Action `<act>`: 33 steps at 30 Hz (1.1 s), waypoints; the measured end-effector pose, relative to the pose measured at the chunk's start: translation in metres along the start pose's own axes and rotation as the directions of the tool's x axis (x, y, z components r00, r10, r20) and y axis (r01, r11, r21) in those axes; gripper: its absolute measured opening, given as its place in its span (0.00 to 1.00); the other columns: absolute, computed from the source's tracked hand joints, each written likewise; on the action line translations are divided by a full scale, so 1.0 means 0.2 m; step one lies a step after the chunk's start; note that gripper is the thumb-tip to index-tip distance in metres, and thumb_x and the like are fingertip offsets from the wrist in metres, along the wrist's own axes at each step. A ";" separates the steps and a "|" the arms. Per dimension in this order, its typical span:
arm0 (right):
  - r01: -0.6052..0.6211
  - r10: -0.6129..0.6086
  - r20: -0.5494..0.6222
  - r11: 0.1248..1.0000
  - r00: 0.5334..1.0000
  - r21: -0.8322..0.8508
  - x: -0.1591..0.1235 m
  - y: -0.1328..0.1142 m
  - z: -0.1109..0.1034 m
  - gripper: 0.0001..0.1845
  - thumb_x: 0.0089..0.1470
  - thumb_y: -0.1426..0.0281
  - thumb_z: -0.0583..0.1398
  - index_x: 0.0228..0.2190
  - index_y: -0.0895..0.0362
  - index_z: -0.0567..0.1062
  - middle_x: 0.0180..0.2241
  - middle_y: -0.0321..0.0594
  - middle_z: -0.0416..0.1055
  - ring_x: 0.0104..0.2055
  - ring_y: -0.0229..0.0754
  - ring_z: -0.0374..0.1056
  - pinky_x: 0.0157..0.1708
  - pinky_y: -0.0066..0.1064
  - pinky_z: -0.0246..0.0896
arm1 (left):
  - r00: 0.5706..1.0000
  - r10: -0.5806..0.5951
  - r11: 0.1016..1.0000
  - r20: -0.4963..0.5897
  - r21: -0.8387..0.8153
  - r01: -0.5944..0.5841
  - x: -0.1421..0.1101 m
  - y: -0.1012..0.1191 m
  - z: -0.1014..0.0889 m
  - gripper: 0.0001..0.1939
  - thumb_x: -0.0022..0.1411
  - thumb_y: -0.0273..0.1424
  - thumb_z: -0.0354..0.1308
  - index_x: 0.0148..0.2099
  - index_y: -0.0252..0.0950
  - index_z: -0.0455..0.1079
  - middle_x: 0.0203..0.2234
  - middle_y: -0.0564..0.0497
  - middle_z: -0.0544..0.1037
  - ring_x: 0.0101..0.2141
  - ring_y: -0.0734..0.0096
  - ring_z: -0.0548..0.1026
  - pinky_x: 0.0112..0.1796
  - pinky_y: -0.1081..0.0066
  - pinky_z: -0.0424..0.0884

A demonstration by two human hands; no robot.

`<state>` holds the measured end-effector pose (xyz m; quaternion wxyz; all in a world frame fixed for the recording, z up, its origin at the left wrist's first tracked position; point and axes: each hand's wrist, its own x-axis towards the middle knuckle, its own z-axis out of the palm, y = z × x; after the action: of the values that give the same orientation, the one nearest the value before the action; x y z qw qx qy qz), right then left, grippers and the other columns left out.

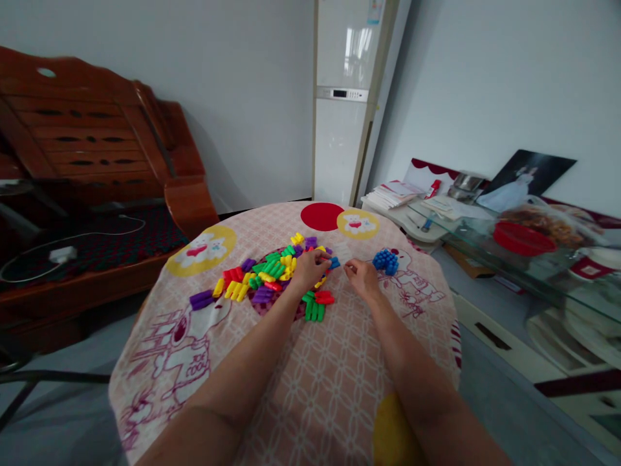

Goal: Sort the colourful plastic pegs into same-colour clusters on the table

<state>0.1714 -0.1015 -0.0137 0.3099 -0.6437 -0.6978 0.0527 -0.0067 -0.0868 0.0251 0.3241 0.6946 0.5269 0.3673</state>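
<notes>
Over the right side of a heap of coloured plastic blocks point(274, 268) is my left hand point(310, 266), its fingers bent and closed. A small blue block point(334, 262) shows at its fingertips. Just to the right, my right hand point(363, 277) has its fingers pinched together; whatever is between them, if anything, is too small to make out. Beyond that hand sits a cluster of blue blocks point(385, 261). Green blocks point(315, 310) and a red block point(324, 297) lie nearer me, below my left hand. A purple block point(200, 299) marks the heap's left end.
A patterned cloth point(320, 375) covers the round table. To the right stands a glass-topped cabinet point(504, 265) with papers point(395, 194), a red bowl point(524, 238) and bagged food. A wooden bench point(92, 142) is on the left, and a white refrigerator point(339, 142) at the back.
</notes>
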 end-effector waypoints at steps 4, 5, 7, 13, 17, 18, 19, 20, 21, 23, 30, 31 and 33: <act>0.099 -0.103 0.026 0.988 0.994 0.122 0.00 -0.05 -0.02 0.17 0.53 0.70 0.60 0.45 0.57 0.78 0.29 0.39 0.77 0.30 0.40 0.70 0.34 0.27 0.60 | 1.000 0.008 0.999 -0.022 0.047 -0.007 0.02 -0.07 0.03 0.10 0.54 0.31 0.60 0.38 0.32 0.77 0.22 0.52 0.77 0.23 0.74 0.71 0.24 0.76 0.63; 0.135 -0.144 0.052 0.981 0.988 0.141 0.00 -0.06 -0.03 0.17 0.52 0.70 0.60 0.45 0.56 0.78 0.30 0.39 0.77 0.30 0.39 0.70 0.33 0.27 0.60 | 0.999 0.028 0.999 -0.019 0.040 -0.027 0.02 -0.08 0.03 0.10 0.54 0.32 0.61 0.37 0.32 0.77 0.22 0.52 0.77 0.23 0.73 0.72 0.25 0.75 0.63; 0.200 -0.216 0.099 0.968 0.971 0.149 -0.01 -0.10 -0.03 0.16 0.52 0.70 0.61 0.44 0.56 0.78 0.32 0.39 0.77 0.32 0.39 0.70 0.33 0.26 0.59 | 0.998 0.069 0.998 -0.004 0.010 -0.069 0.01 -0.10 0.03 0.11 0.54 0.34 0.60 0.37 0.32 0.77 0.22 0.52 0.77 0.23 0.73 0.72 0.25 0.75 0.63; 0.225 -0.227 0.133 0.974 0.965 0.034 -0.01 -0.13 -0.03 0.07 0.55 0.68 0.61 0.31 0.56 0.79 0.29 0.41 0.76 0.31 0.39 0.68 0.32 0.26 0.56 | 0.987 0.137 0.983 0.084 -0.135 -0.125 -0.02 -0.09 0.05 0.15 0.58 0.35 0.56 0.43 0.32 0.75 0.21 0.53 0.76 0.21 0.74 0.71 0.24 0.75 0.65; 0.202 -0.207 0.069 0.977 0.976 0.062 0.01 -0.08 -0.10 0.11 0.56 0.70 0.57 0.27 0.57 0.79 0.27 0.40 0.75 0.29 0.38 0.67 0.31 0.26 0.54 | 0.984 0.151 0.977 0.098 -0.168 -0.133 -0.03 -0.08 0.08 0.15 0.60 0.34 0.54 0.44 0.31 0.74 0.25 0.49 0.78 0.22 0.73 0.72 0.25 0.74 0.66; 0.180 -0.184 0.042 0.981 0.982 0.075 0.01 -0.05 -0.13 0.12 0.56 0.71 0.57 0.26 0.57 0.78 0.26 0.39 0.75 0.28 0.37 0.66 0.31 0.26 0.54 | 0.983 0.155 0.979 0.095 -0.145 -0.140 -0.03 -0.08 0.09 0.14 0.60 0.34 0.53 0.44 0.31 0.74 0.25 0.49 0.78 0.23 0.73 0.73 0.25 0.74 0.66; 0.151 -0.153 0.018 0.985 0.988 0.088 0.02 -0.02 -0.16 0.12 0.55 0.71 0.57 0.25 0.58 0.78 0.25 0.39 0.75 0.28 0.37 0.66 0.31 0.25 0.55 | 0.982 0.165 0.982 0.095 -0.107 -0.155 -0.03 -0.09 0.09 0.14 0.60 0.33 0.54 0.43 0.31 0.74 0.26 0.49 0.78 0.24 0.73 0.73 0.26 0.74 0.67; 0.120 -0.120 -0.003 0.988 0.993 0.101 0.02 0.01 -0.18 0.12 0.54 0.71 0.57 0.25 0.58 0.78 0.24 0.38 0.74 0.27 0.37 0.66 0.30 0.25 0.55 | 0.979 0.179 0.983 0.095 -0.062 -0.174 -0.03 -0.09 0.10 0.13 0.60 0.33 0.54 0.43 0.32 0.74 0.26 0.49 0.78 0.24 0.72 0.73 0.27 0.74 0.67; 0.088 -0.086 -0.021 0.990 0.996 0.109 0.03 0.05 -0.21 0.11 0.53 0.71 0.57 0.24 0.58 0.78 0.23 0.37 0.74 0.26 0.37 0.66 0.30 0.25 0.55 | 0.976 0.195 0.981 0.100 -0.018 -0.194 -0.03 -0.10 0.11 0.13 0.60 0.32 0.55 0.43 0.32 0.75 0.26 0.50 0.78 0.25 0.72 0.73 0.28 0.74 0.67; 0.028 -0.023 -0.054 0.993 0.998 0.111 0.03 0.10 -0.24 0.10 0.51 0.70 0.58 0.24 0.59 0.78 0.22 0.37 0.73 0.26 0.37 0.66 0.29 0.25 0.55 | 0.970 0.218 0.973 0.106 0.046 -0.224 -0.03 -0.11 0.12 0.13 0.60 0.32 0.55 0.45 0.33 0.75 0.27 0.49 0.79 0.28 0.71 0.74 0.30 0.73 0.68; 0.057 -0.063 0.053 0.992 0.997 0.114 0.02 0.05 -0.13 0.12 0.55 0.67 0.57 0.33 0.58 0.81 0.24 0.38 0.75 0.25 0.37 0.65 0.28 0.25 0.54 | 0.963 0.229 0.965 0.142 0.097 -0.244 -0.03 -0.11 0.12 0.14 0.59 0.29 0.56 0.47 0.34 0.74 0.30 0.49 0.80 0.31 0.68 0.76 0.35 0.70 0.70; 0.075 -0.085 0.085 0.991 0.993 0.111 0.01 0.03 -0.11 0.12 0.56 0.67 0.57 0.34 0.58 0.81 0.24 0.38 0.75 0.25 0.36 0.65 0.28 0.25 0.54 | 0.960 0.236 0.963 0.149 0.093 -0.251 -0.03 -0.11 0.12 0.14 0.59 0.29 0.56 0.47 0.35 0.74 0.30 0.49 0.79 0.31 0.68 0.76 0.35 0.70 0.70; 0.100 -0.112 0.120 0.990 0.987 0.097 0.01 -0.02 -0.06 0.12 0.56 0.68 0.57 0.35 0.58 0.81 0.24 0.38 0.75 0.26 0.37 0.66 0.28 0.25 0.53 | 0.957 0.249 0.961 0.152 0.083 -0.263 -0.04 -0.11 0.12 0.13 0.59 0.28 0.56 0.47 0.34 0.74 0.29 0.49 0.79 0.31 0.68 0.76 0.35 0.70 0.70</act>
<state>0.1751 -0.1049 -0.0015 0.2970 -0.5863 -0.7459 0.1079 0.0013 -0.0902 -0.0065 0.2740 0.7968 0.4264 0.3289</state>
